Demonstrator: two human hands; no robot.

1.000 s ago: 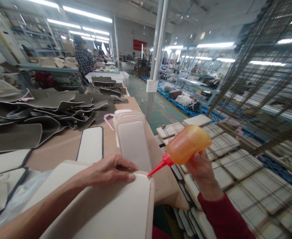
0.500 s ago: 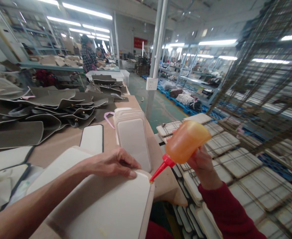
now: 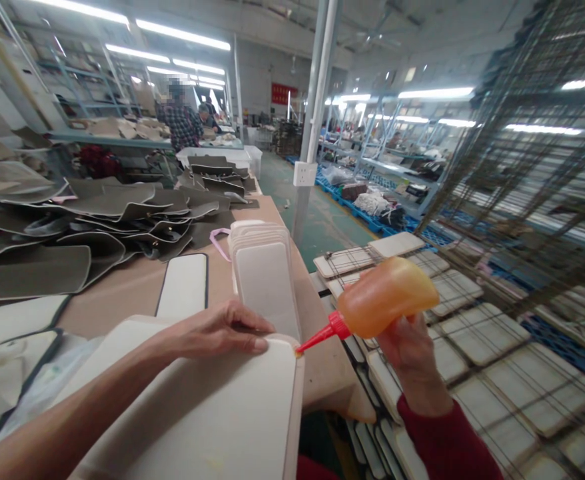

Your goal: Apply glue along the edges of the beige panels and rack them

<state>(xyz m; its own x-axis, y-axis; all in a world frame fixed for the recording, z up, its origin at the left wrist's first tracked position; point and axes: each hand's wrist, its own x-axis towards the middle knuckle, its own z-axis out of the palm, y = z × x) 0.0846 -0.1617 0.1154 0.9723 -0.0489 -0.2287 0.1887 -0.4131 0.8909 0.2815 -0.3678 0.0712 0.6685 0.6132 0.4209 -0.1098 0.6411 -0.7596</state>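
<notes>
Cream panel (image 3: 212, 413) lies at 6 o'clock on the brown surface (image 3: 137, 293), its far right corner out past the edge.

Left hand (image 3: 222, 330): fingers flat on that corner. The thumb is tucked out of sight, so I cannot tell whether the grip pinches or only presses.

Right hand (image 3: 407, 347), at 3 o'clock of the corner: grip wrapped round an orange squeeze bottle (image 3: 390, 297). Its red nozzle (image 3: 317, 337) touches the corner edge.

The panel looks stiff, light and board-like with a soft rim. It is best taken by the long sides, away from the nozzle end. The bottle looks soft-walled and should yield to pressure at the belly.

Stack of cream panels (image 3: 265, 280) at 12 o'clock of the left hand. Grey cut pieces (image 3: 112, 213) at 10 o'clock. Wire rack (image 3: 472, 347) at 3 o'clock.
</notes>
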